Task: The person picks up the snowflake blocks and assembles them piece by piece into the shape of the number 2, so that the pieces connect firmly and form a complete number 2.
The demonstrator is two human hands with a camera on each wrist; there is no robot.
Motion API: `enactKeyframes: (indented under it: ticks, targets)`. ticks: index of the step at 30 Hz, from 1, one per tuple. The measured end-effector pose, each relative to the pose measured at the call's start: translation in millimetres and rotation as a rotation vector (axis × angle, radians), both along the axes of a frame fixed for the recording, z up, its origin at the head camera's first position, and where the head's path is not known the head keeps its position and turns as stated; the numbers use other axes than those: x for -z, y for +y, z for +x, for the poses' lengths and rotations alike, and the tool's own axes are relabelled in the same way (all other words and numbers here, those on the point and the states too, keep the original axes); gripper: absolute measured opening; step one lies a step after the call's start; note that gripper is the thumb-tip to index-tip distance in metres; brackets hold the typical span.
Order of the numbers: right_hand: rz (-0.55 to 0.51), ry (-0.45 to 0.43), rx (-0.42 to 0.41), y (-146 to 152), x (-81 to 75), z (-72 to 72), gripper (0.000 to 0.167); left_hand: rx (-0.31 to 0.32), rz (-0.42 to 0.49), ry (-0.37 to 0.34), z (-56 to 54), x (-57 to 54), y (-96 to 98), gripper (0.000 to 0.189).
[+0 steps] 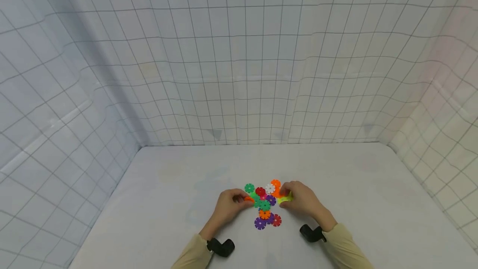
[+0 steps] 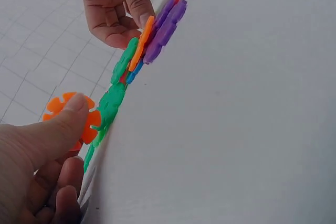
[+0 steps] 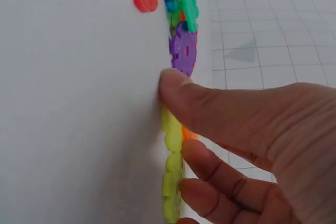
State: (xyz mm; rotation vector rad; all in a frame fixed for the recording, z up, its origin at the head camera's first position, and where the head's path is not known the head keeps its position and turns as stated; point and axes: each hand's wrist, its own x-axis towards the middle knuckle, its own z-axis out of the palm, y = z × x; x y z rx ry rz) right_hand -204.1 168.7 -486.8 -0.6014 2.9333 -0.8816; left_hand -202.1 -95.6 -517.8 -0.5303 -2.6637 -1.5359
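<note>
Notched plastic snowflake discs in several colours lie joined in a flat cluster, with green [image 1: 264, 205], purple [image 1: 260, 223] and red [image 1: 276, 220] ones among them. My left hand [image 1: 230, 206] pinches an orange disc [image 2: 71, 116] between thumb and fingers, at the cluster's left side. On the right side, my right hand [image 1: 301, 199] grips yellow discs [image 3: 173, 177], thumb on one side and fingertips on the other. Part of the yellow discs hides behind that thumb. A white disc [image 1: 270, 188] and an orange one [image 1: 275, 183] show at the cluster's far edge.
The cluster rests on a white-covered table [image 1: 168, 202]. Grid-patterned cloth walls [image 1: 239, 74] rise at the back and both sides. Each wrist carries a black camera, the left one [image 1: 221, 247] and the right one [image 1: 312, 233] both close above the table.
</note>
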Motion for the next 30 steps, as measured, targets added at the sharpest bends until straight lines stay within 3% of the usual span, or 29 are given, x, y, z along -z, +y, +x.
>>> enactKeyframes:
  ticks: [4,8,14,18,21,25,30]
  targets:
    - [-0.056,-0.038,0.022,0,-0.2,-1.1,0.027,-0.016,0.118,-0.066,-2.8,-5.7,1.6,0.018]
    - [-0.092,-0.048,0.046,1,-0.1,-1.9,0.029,0.001,0.262,-0.157,-6.9,-22.1,6.5,0.020]
    - [-0.022,-0.044,0.156,2,-0.6,-4.6,0.043,0.021,0.393,-0.200,-9.2,-67.4,17.7,0.022]
    - [0.018,-0.058,0.159,1,-2.9,-8.0,0.043,-0.005,0.452,-0.210,-8.5,-94.7,21.4,0.022]
    - [0.045,-0.074,0.145,0,-5.2,-11.1,0.042,-0.027,0.492,-0.228,-15.4,-98.1,21.2,0.024]
    - [0.073,-0.111,0.116,-3,-9.4,-14.6,0.041,-0.039,0.525,-0.234,-25.3,-92.7,19.5,0.028]
    - [0.087,-0.135,0.112,-5,-14.2,-14.8,0.042,-0.026,0.534,-0.229,-27.7,-91.1,14.7,0.032]
